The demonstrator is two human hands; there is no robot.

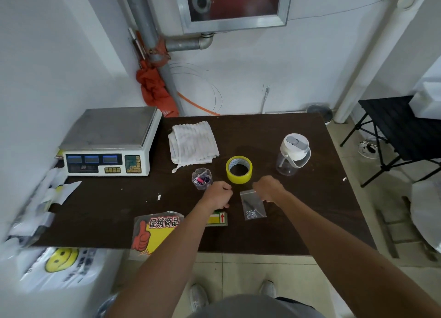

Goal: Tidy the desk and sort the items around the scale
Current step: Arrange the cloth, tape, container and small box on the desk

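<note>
Holds the left hand [218, 194] in a curled fist, back turned up, low over the dark worktop [107, 210]; cannot tell whether anything sits inside the fingers. Pinches with the right hand [268, 188], fingers bent downward, the top right corner of a small clear zip bag [253, 206] lying flat on the worktop at 6 o'clock of that hand, dark contents and some writing inside.

Covers with the left wrist part of a green and yellow card [218, 218] bearing a red arrow, at 6 o'clock of the left hand. At 12 o'clock, between both hands and just beyond them: a yellow tape roll [238, 179], flat on its side. Just beside the left hand at 11 o'clock: a small clear cup [201, 179] with pink and dark cylinders in it.

Farther out at 11 o'clock: a folded white towel [193, 142]. At 10 o'clock, in the far left corner: the scale [107, 141], steel pan on top, display and keys facing the near edge. At 1 o'clock of the right hand: a clear bottle [294, 154] with a white lid, upright. At 7 o'clock: a red and yellow thumbs-up sign [155, 231] overhanging the near edge. At 9 o'clock, along the left edge: loose white plastic bags [51, 191]. At 3 o'clock, well apart: a black folding table [401, 124].
</note>
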